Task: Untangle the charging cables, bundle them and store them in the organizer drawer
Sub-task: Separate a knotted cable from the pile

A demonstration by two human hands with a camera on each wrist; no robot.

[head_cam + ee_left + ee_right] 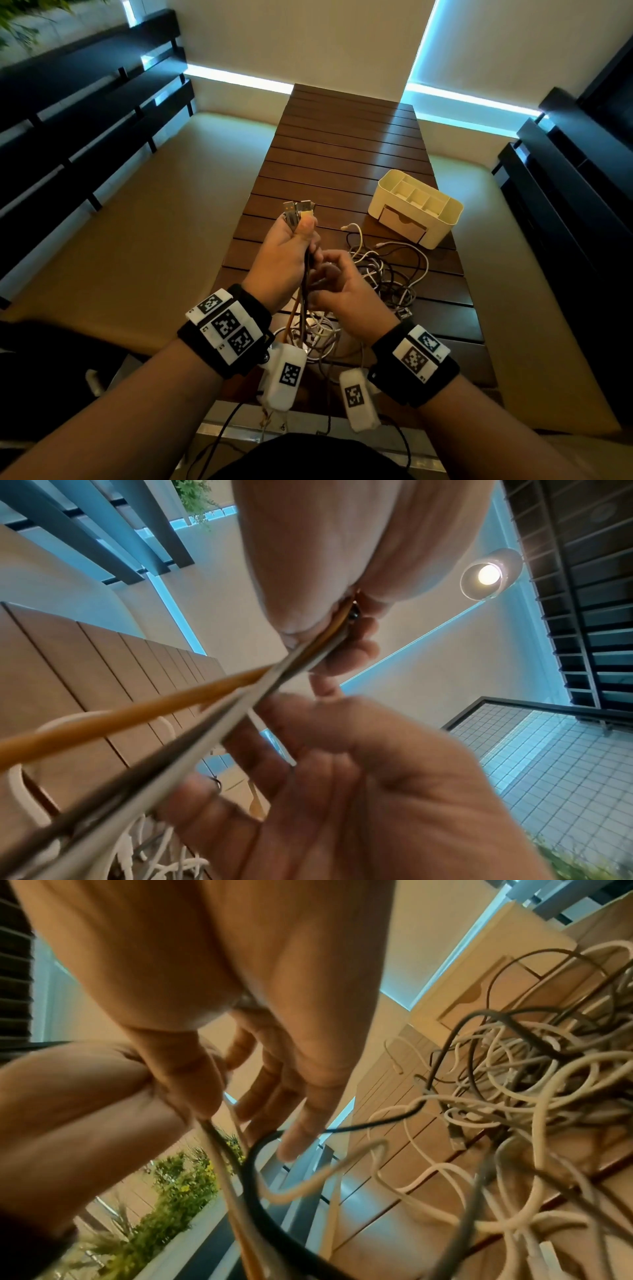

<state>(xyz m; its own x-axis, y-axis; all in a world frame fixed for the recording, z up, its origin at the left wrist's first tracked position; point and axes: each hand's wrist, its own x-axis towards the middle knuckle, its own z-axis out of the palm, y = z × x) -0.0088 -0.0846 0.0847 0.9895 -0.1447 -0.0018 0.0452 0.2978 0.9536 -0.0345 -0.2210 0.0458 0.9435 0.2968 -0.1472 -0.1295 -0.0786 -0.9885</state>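
My left hand (301,236) is raised above the wooden table (342,137) and grips a bundle of cable ends, with their USB plugs (298,209) sticking up past the thumb. Orange (137,715), grey and dark strands hang down from that fist. My right hand (327,274) sits just below it, with thumb and fairly straight fingers (301,1110) either side of the hanging strands; a black cable (253,1164) loops against the fingers. The rest of the tangled white and dark cables (387,274) lie on the table. The cream organizer (445,219) stands beyond, its drawer (404,222) closed.
The table is narrow, with pale cushioned benches (154,212) on both sides. Dark slatted backrests (85,113) run along the left and right. Some cables trail over the near table edge (308,425) towards my lap.
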